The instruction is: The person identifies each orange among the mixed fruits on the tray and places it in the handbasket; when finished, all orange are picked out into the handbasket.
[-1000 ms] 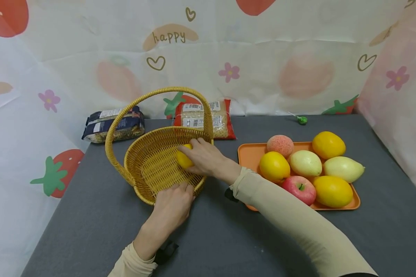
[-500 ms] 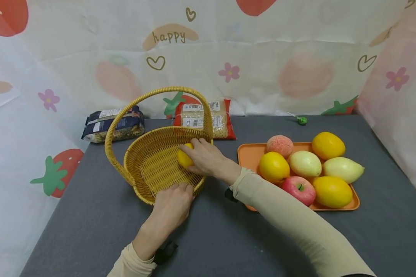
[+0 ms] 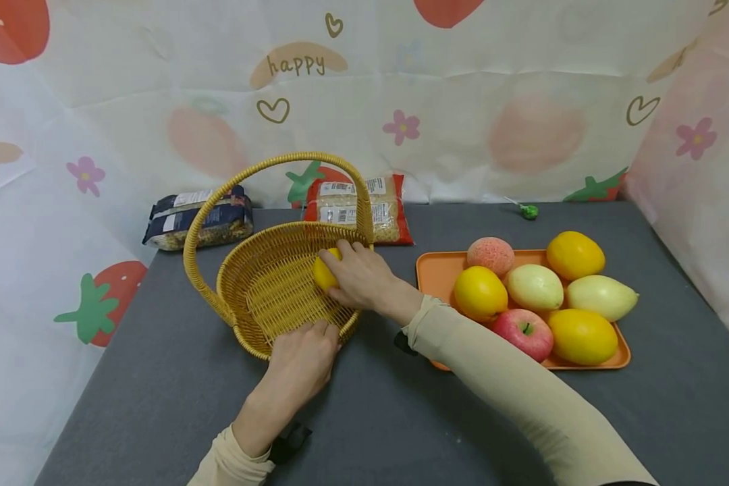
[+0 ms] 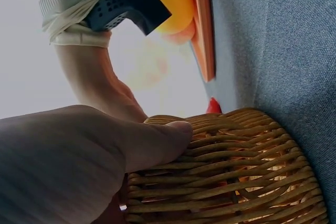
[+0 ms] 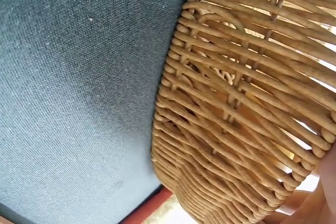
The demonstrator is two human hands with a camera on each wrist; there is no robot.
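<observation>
A golden wicker basket (image 3: 279, 297) with a tall arched handle stands on the left half of the table. My left hand (image 3: 304, 358) grips its near rim; in the left wrist view the thumb (image 4: 168, 142) lies over the woven edge. Inside the basket, at its right side, my right hand (image 3: 364, 273) holds a round yellow fruit (image 3: 325, 271) from above. Part of that fruit is hidden under the hand. The right wrist view has the basket's outer weave (image 5: 247, 93) filling its right half, with some fingers (image 5: 302, 205) at the lower corner.
An orange tray (image 3: 440, 266) at the right bears yellow fruits, pale green fruits, a red apple (image 3: 525, 334) and a rough pink fruit (image 3: 491, 255). Behind the basket lie a dark blue food bag (image 3: 200, 219) and a red-edged bag (image 3: 391, 216). A small green object (image 3: 528, 211) lies near the back wall.
My right hand and the yellow fruit have shifted slightly right and away from me within the basket. The left hand keeps its place on the rim.
</observation>
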